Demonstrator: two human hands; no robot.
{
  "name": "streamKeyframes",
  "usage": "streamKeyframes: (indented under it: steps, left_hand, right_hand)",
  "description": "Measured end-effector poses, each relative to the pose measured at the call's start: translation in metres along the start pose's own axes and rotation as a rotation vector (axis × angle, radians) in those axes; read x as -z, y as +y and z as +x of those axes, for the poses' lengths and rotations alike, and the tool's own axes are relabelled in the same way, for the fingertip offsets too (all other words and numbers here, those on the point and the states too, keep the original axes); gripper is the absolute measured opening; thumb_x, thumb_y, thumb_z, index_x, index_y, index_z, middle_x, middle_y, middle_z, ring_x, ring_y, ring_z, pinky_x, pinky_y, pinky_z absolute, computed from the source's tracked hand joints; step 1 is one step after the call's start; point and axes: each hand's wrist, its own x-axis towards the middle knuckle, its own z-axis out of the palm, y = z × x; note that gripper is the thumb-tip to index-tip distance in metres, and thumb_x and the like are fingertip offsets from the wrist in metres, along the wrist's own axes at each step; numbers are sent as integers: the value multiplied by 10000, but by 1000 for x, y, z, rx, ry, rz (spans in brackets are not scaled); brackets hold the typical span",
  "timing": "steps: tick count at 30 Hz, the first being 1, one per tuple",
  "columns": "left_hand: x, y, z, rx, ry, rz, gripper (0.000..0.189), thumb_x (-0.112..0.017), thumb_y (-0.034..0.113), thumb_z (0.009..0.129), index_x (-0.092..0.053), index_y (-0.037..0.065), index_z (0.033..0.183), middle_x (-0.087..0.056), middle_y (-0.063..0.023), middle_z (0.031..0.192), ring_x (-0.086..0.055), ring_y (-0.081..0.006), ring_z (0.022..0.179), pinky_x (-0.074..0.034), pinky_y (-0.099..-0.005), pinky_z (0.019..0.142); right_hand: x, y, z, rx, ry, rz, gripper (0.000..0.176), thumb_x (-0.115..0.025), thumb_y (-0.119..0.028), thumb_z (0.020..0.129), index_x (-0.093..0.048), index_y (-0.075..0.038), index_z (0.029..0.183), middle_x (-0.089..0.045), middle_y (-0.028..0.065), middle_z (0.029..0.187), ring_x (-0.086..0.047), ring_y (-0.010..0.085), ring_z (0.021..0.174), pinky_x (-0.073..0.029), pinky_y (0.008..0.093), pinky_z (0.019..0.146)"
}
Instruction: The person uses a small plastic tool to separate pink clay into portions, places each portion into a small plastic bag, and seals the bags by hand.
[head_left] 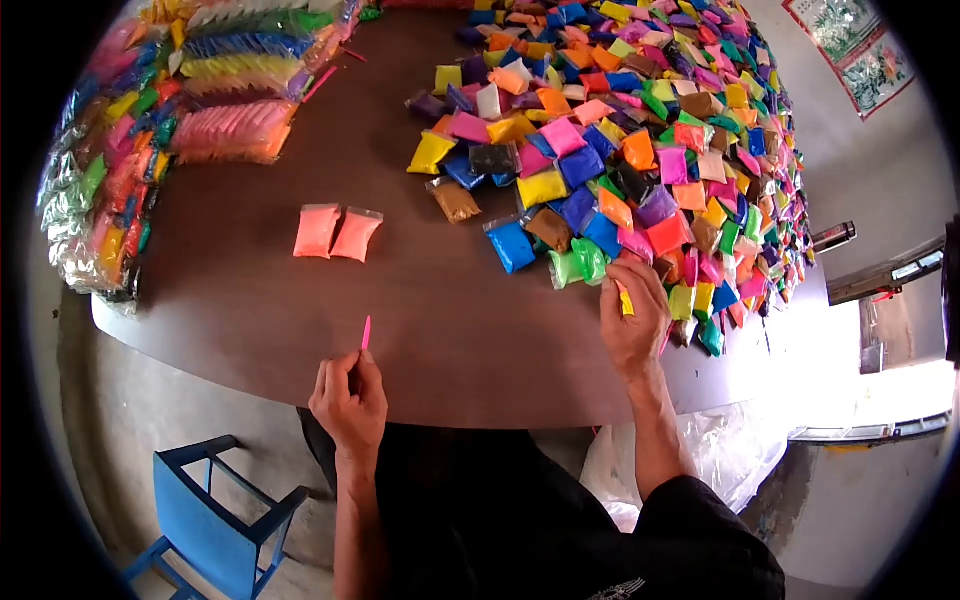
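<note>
My left hand [349, 402] is closed in a pinch around a thin pink stick [367, 332] with a narrow tip, held upright over the near table edge. At the near side of a heap of coloured packets [640, 150] is my right hand [636, 315], its fingers curled together. A bit of yellow shows between its thumb and fingers; what they grip is hard to make out. Just left of its fingertips lies a light-green packet [578, 264], with a blue packet [511, 246] beyond it. Two salmon-pink packets [337, 233] rest side by side on the brown table [440, 330].
Rows of bagged packets [235, 130] are stacked at the far left, with clear-wrapped bundles [100, 210] along the table's left edge. Another pink stick [320, 84] lies beside them. A blue chair [212, 520] stands at lower left. Clear plastic sheeting [735, 450] hangs below the table at right.
</note>
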Motion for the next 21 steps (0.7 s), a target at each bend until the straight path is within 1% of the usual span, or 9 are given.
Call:
streamKeyframes:
  steps: [3, 7, 11, 13, 16, 18, 19, 20, 21]
  left_hand:
    - [-3, 0, 1, -51, 29, 14, 87, -768, 22, 928, -684, 30, 910, -634, -83, 726, -607, -190, 560, -455, -295, 511]
    - [0, 3, 2, -25, 2, 30, 93, -768, 4, 915, -679, 27, 906, -635, -102, 739, -616, -237, 574, -464, -323, 519]
    - [-1, 2, 2, -5, -2, 28, 102, -764, -16, 903, -670, 25, 899, -629, -115, 748, -617, -273, 590, -465, -349, 526]
    - [0, 4, 2, 14, -8, 29, 105, -759, -23, 901, -665, 24, 897, -622, -110, 743, -604, -258, 578, -456, -343, 519]
    - [-1, 2, 0, 38, -15, 28, 111, -752, -34, 898, -658, 24, 896, -607, -96, 732, -569, -223, 546, -434, -329, 502]
    - [-2, 1, -1, 45, -12, 25, 114, -750, -38, 897, -655, 24, 897, -599, -88, 726, -547, -205, 527, -422, -321, 492]
    - [-1, 2, 0, 39, -15, 21, 116, -751, -36, 897, -654, 27, 897, -593, -79, 723, -529, -188, 513, -410, -312, 484]
    - [-1, 3, 0, 33, -18, 18, 118, -752, -34, 897, -653, 31, 897, -587, -70, 719, -510, -171, 499, -398, -303, 475]
    - [-1, 3, 1, 33, -16, 21, 118, -752, -34, 897, -653, 31, 897, -587, -70, 719, -510, -171, 499, -398, -303, 475]
  right_hand:
    - [-15, -14, 39, 175, -39, -28, 150, -778, -53, 878, -761, -73, 1026, -745, 71, 1073, -713, 311, 987, -538, 424, 877]
    - [-38, -11, 99, 270, -21, -109, 134, -760, -103, 904, -754, -83, 1037, -745, 70, 1090, -710, 314, 1008, -536, 447, 880]
    - [-60, 36, 166, 243, -21, -268, 136, -714, -153, 940, -755, -86, 1052, -747, 97, 1119, -710, 339, 1033, -546, 472, 880]
    - [-66, 51, 195, 250, -19, -327, 141, -698, -163, 950, -759, -84, 1050, -749, 113, 1124, -713, 353, 1030, -552, 482, 874]
    - [-76, 59, 229, 138, -120, -357, 176, -681, -207, 959, -783, -90, 1041, -757, 150, 1095, -719, 378, 1017, -568, 506, 849]
    - [-85, 61, 244, 56, -269, -453, 296, -680, -315, 973, -793, -76, 1106, -760, 175, 1148, -730, 380, 1031, -576, 491, 878]
    - [-91, 60, 250, 31, -319, -498, 317, -687, -383, 946, -821, -119, 1057, -777, 176, 1081, -730, 388, 1019, -592, 515, 858]
    - [-96, 61, 254, 32, -318, -495, 317, -687, -383, 946, -821, -119, 1057, -777, 176, 1081, -730, 388, 1019, -592, 515, 858]
    - [-101, 66, 257, 25, -409, -535, 336, -701, -406, 932, -820, -122, 1065, -779, 173, 1097, -726, 392, 1037, -590, 516, 867]
